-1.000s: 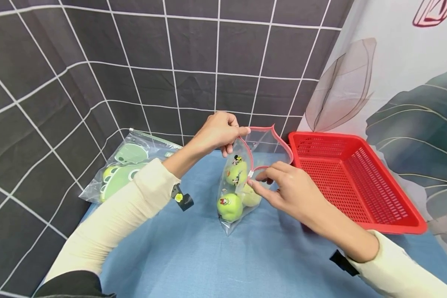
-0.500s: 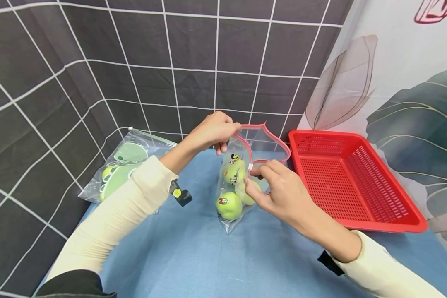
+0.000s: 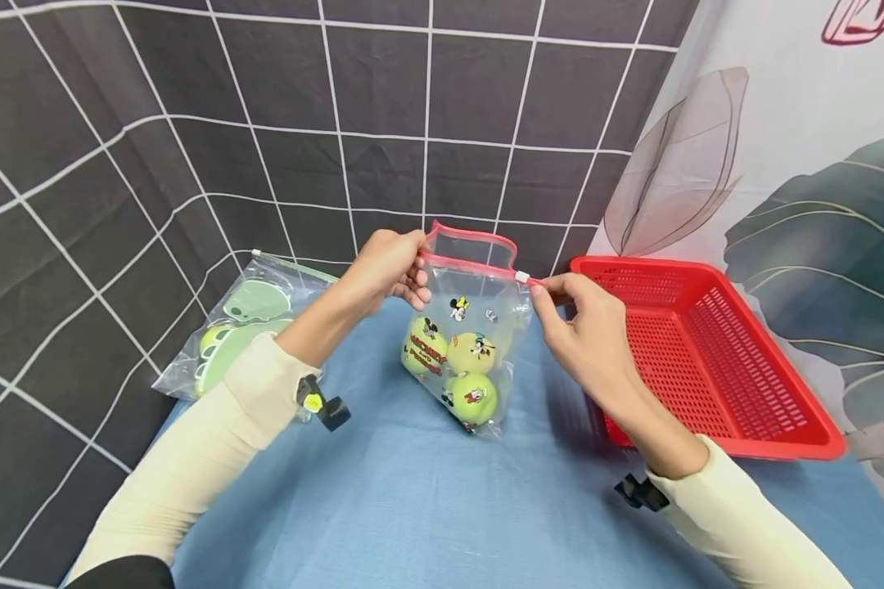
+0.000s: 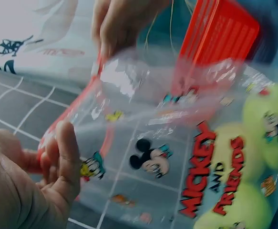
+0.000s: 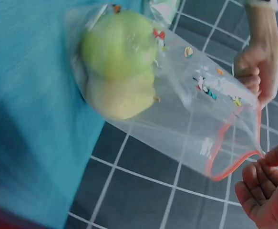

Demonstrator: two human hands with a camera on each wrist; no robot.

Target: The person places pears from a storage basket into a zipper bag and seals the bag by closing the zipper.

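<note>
A clear slider zip bag (image 3: 489, 294) with a red zip edge and cartoon prints hangs between both hands. Inside, low down, lie a green apple (image 3: 474, 398), a yellowish pear (image 5: 122, 98) and another green fruit (image 3: 421, 343). My left hand (image 3: 390, 270) pinches the left end of the zip edge with thumb and fingers. At the opposite end, my right hand (image 3: 585, 327) pinches the red edge just beside the white slider (image 3: 521, 277). The near side of the mouth is stretched straight, while the far side bows away, leaving a gap.
Another clear zip bag (image 3: 305, 278) holding green items lies at the left, partly behind the left arm. A red plastic basket (image 3: 678, 335) stands right of the right hand. Blue cloth (image 3: 427, 507) covers the table; a dark grid curtain (image 3: 383, 82) hangs behind.
The bag has swung round so its printed front faces the head camera. My right hand has moved up and right to the bag's corner, and my left hand slightly left.
</note>
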